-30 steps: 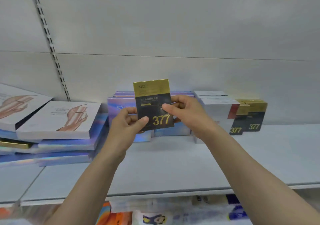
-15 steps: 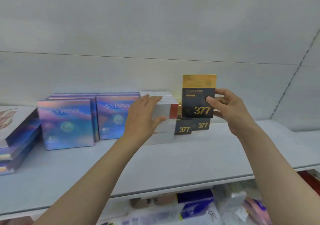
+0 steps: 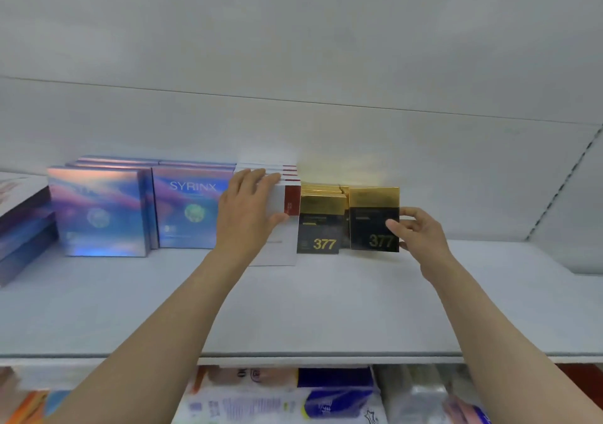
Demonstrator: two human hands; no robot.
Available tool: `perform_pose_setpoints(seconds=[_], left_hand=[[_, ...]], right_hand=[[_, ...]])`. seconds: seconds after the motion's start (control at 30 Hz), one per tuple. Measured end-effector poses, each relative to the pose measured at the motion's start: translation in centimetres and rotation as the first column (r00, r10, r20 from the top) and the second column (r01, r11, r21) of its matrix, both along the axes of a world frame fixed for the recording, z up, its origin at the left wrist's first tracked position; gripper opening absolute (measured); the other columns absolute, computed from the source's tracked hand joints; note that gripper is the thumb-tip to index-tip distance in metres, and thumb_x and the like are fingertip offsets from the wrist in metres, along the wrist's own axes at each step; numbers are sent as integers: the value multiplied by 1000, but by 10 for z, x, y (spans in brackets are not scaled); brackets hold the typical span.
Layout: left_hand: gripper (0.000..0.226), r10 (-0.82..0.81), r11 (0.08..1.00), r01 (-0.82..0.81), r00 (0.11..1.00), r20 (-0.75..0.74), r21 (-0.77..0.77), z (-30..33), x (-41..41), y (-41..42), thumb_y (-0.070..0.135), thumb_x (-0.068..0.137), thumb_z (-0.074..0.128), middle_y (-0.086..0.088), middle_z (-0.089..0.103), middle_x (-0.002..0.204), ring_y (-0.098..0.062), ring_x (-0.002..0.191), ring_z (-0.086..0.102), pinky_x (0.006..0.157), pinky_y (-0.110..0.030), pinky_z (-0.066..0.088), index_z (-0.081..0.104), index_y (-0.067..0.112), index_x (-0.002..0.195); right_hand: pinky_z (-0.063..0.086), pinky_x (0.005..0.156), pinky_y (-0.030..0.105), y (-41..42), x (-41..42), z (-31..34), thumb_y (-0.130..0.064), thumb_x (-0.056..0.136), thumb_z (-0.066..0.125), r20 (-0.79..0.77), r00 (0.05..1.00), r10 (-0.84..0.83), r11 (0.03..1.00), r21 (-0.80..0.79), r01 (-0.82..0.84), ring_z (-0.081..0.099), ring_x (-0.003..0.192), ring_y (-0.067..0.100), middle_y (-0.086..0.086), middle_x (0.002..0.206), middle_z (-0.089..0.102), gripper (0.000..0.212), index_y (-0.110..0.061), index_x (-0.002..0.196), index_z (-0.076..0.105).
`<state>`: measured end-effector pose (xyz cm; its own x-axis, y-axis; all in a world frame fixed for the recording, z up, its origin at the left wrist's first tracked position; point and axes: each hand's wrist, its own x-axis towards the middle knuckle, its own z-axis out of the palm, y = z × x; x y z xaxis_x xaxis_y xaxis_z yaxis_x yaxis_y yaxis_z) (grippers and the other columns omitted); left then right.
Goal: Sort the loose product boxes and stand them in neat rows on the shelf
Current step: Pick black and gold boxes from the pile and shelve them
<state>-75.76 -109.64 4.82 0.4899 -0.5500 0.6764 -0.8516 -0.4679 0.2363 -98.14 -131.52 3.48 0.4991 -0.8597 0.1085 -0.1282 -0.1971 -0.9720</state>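
Observation:
My right hand [image 3: 421, 237] grips a black and gold "377" box [image 3: 373, 218] by its right edge, upright, with its bottom edge at the shelf [image 3: 326, 303]. It stands at the front of the right "377" row, beside another "377" box [image 3: 321, 224] fronting the left row. My left hand [image 3: 248, 210] lies flat, fingers spread, against the front white box with a red stripe [image 3: 287, 200] in a row of white boxes. Left of these stand two rows of iridescent "SYRINX" boxes [image 3: 191, 208].
A slanted pile of flat boxes [image 3: 23, 224] lies at the shelf's far left. The shelf's back wall rises behind the rows, and a side panel [image 3: 571, 208] closes the right end. Packaged goods [image 3: 293, 394] fill the shelf below.
My right hand has lowered the "377" box from above the rows down onto the shelf at the front of the right row. My left hand stays on the white boxes.

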Motion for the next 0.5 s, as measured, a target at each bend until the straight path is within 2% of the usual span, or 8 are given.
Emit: perform_pose_setpoints(seconds=[0.17,0.3,0.37,0.43,0.5], left_hand=[[72,8,1000,-7,999,34,-12,-5,5,-2,42,74,79,-3,47,140,-28,133,35,106,-44,38,47,23,137],[73,12,1000,-11,998,63,-8,-7,7,-3,43,75,78,-2,46,140,-26,133,33,108,-41,35,46,23,138],[73,11,1000,-10,998,62,-14,-7,7,-4,43,75,78,-1,46,140,-26,133,33,108,-41,35,45,24,138],[73,5,1000,-3,998,68,-24,-7,7,-3,43,75,78,-2,46,140,-25,132,33,108,-40,35,46,23,137],[73,5,1000,-3,997,71,-29,-8,7,-3,43,75,78,-2,46,140,-25,132,33,107,-40,35,46,23,137]], right_hand=[[56,79,30,-17,14,-18,-23,90,70,-11,1000,-8,1000,-8,8,67,97,17,1,109,70,28,-23,117,61],[60,84,38,-19,23,-24,-30,85,76,-107,986,-124,984,-143,108,66,95,18,-3,106,68,34,-25,116,63],[59,79,34,-20,24,-25,-31,82,79,-107,985,-136,979,-169,117,66,94,17,-5,104,67,45,-23,122,60],[53,70,23,-18,26,-26,-30,82,80,-124,987,-106,981,-177,83,64,93,15,-5,104,65,48,-21,124,57],[52,74,24,-17,30,-29,-31,83,78,-168,982,-86,978,-201,52,62,97,16,-4,108,65,48,-19,124,58]])
